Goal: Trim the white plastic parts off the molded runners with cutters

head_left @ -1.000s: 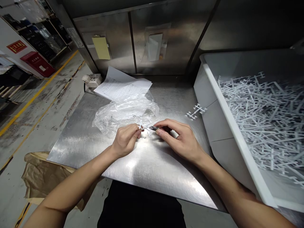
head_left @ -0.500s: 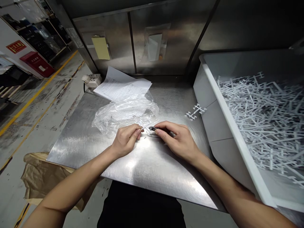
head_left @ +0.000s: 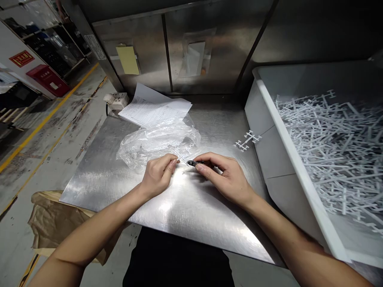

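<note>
My left hand (head_left: 160, 173) is closed, pinching a thin white plastic sprue (head_left: 183, 154) between thumb and forefinger. Its branches reach up and to the right, over the edge of a clear plastic bag (head_left: 158, 139). In my right hand (head_left: 227, 177) is a small dark clipper (head_left: 194, 163), gripped between thumb and fingers. The clipper's tip is right at the sprue; whether its jaws touch the plastic I cannot tell. Just below lies a tiny loose bit on the steel tabletop (head_left: 167, 215).
On the right stands a big grey-white bin (head_left: 296, 159) heaped with white sprues. One branched sprue (head_left: 247, 140) lies beside it. Printed papers (head_left: 155, 105) and a power socket (head_left: 118, 100) sit at the back left. A brown paper bag (head_left: 56, 223) is below the table's left edge.
The clipper's tip has shifted slightly down and left, and the sprue in my left hand has turned a little. Both hands stay almost in place.
</note>
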A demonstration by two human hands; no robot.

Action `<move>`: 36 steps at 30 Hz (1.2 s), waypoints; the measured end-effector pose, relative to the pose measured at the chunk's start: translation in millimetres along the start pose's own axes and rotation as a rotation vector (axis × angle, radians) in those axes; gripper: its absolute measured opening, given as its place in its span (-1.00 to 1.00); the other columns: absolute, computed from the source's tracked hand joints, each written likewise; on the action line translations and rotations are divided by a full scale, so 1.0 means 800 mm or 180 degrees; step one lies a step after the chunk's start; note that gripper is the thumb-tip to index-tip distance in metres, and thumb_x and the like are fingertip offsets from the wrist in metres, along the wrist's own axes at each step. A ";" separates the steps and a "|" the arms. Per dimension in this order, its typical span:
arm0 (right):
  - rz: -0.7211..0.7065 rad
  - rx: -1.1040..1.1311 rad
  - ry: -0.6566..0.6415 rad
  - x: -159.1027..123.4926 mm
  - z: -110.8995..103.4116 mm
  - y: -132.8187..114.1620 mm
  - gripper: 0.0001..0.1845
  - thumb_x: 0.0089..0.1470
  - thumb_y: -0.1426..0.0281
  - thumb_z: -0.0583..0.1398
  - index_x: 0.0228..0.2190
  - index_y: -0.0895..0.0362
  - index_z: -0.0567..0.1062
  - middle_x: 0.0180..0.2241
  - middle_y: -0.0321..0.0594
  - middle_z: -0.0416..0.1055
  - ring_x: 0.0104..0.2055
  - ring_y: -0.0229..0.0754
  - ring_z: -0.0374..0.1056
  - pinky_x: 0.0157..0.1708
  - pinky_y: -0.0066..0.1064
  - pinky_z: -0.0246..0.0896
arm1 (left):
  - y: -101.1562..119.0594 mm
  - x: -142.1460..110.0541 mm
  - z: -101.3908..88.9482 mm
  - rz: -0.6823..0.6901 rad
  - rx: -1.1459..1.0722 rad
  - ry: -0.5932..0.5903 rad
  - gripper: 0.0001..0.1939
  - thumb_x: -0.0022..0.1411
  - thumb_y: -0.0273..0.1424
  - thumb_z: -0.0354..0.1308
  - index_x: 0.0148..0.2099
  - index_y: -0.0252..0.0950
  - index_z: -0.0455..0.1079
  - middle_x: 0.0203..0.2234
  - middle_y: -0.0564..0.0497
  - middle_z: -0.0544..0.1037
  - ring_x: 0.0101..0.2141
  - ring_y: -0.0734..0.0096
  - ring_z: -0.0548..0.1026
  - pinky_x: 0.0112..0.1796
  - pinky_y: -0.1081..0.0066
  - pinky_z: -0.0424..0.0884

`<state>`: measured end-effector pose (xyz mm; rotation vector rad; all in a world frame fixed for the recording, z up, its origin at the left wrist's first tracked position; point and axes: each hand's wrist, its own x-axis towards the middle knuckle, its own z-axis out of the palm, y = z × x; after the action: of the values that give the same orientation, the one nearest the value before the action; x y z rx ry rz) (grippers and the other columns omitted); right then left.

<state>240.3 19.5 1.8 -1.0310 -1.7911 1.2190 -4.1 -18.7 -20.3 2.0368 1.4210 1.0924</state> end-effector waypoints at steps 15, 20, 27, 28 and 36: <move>-0.0153 -0.0163 -0.0070 -0.004 0.004 -0.004 -0.84 0.39 0.26 0.30 -0.14 0.04 0.68 -0.27 -0.24 0.68 -0.28 -0.09 0.54 -0.28 -0.25 0.34 | 0.001 0.000 0.002 0.0369 0.0329 0.0135 -0.78 0.61 -0.42 0.04 -0.14 -0.26 0.46 -0.47 0.08 0.54 -0.49 0.47 0.48 -0.40 0.42 0.33; -0.0011 0.0099 -0.0087 -0.002 0.006 0.004 -0.81 0.38 0.23 0.32 -0.11 0.04 0.70 -0.23 -0.20 0.69 -0.19 -0.05 0.58 -0.28 -0.26 0.38 | 0.002 0.001 0.001 0.0398 0.0388 0.0141 -0.78 0.59 -0.43 0.03 -0.15 -0.27 0.46 -0.47 0.07 0.54 -0.49 0.46 0.49 -0.40 0.43 0.33; 0.0065 0.0321 -0.0144 0.002 0.005 0.013 -0.80 0.36 0.21 0.35 -0.09 0.02 0.72 -0.22 -0.20 0.68 -0.17 -0.04 0.59 -0.26 -0.26 0.41 | 0.004 0.001 0.001 0.0557 0.0493 0.0197 -0.79 0.59 -0.45 0.03 -0.13 -0.27 0.48 -0.44 0.05 0.59 -0.48 0.45 0.51 -0.41 0.42 0.31; 0.0042 0.0299 -0.0106 0.001 0.006 0.013 -0.80 0.36 0.21 0.35 -0.10 0.02 0.72 -0.22 -0.21 0.68 -0.17 -0.04 0.59 -0.26 -0.26 0.41 | 0.004 0.001 0.001 0.0552 0.0514 0.0201 -0.79 0.59 -0.45 0.03 -0.12 -0.27 0.48 -0.44 0.05 0.59 -0.48 0.45 0.51 -0.41 0.42 0.32; 0.0156 0.0391 0.0266 -0.004 0.025 0.014 -0.80 0.34 0.22 0.32 -0.20 0.06 0.71 -0.32 -0.22 0.64 -0.24 -0.09 0.54 -0.27 -0.28 0.37 | 0.001 -0.003 0.001 0.0289 0.0667 0.0049 -0.79 0.58 -0.41 0.05 -0.11 -0.26 0.51 -0.43 0.05 0.63 -0.49 0.44 0.55 -0.40 0.41 0.33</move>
<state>226.1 11.4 -14.9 -1.0450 -1.6152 1.2799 -3.0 -20.9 -21.0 2.2628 1.5200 1.0348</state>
